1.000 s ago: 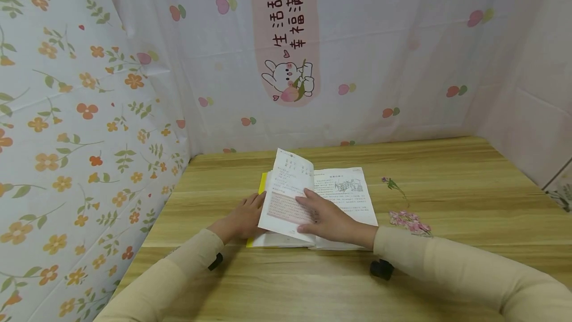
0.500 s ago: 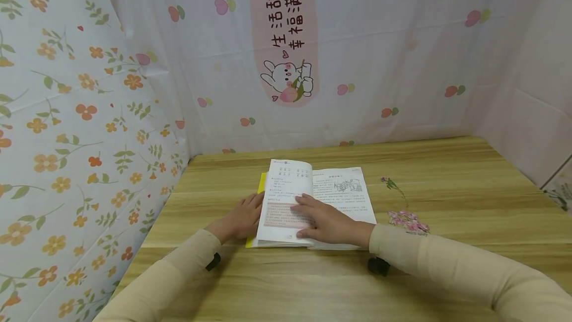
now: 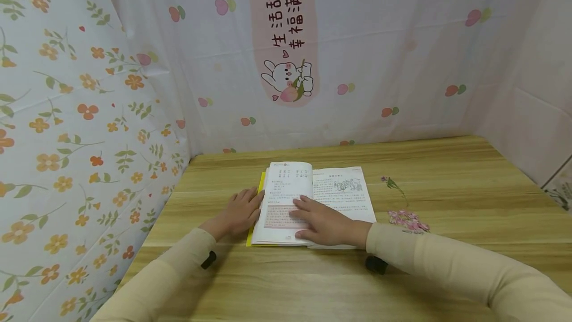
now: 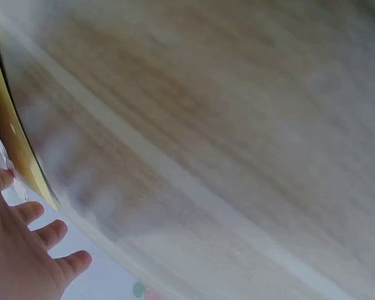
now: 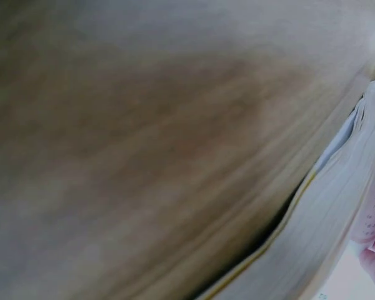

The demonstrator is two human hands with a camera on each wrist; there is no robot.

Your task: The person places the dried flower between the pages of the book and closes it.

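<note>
An open book (image 3: 341, 198) with a yellow cover lies on the wooden table, printed text on both pages and a line drawing on the right one. My right hand (image 3: 328, 222) rests on it near the spine, its spread fingers reaching onto the left page (image 3: 286, 188). Beside the left edge is my left hand (image 3: 239, 212), fingers extended with the tips at the yellow cover (image 3: 261, 183). In the left wrist view, the fingers of my left hand (image 4: 25, 244) are spread beside the yellow cover edge (image 4: 12, 125). The right wrist view catches the thick page block (image 5: 319, 212) edge-on.
Right of the book lie a small purple flower with a green stem (image 3: 393, 185) and a pink flower cluster (image 3: 408, 221). Patterned cloth (image 3: 384, 63) hangs behind the table (image 3: 469, 188), and a floral cloth (image 3: 89, 138) hangs along the left.
The lifted page has come down flat onto the left side of the book. My left hand has shifted slightly left, out from under that page's edge; the right hand has moved slightly left.
</note>
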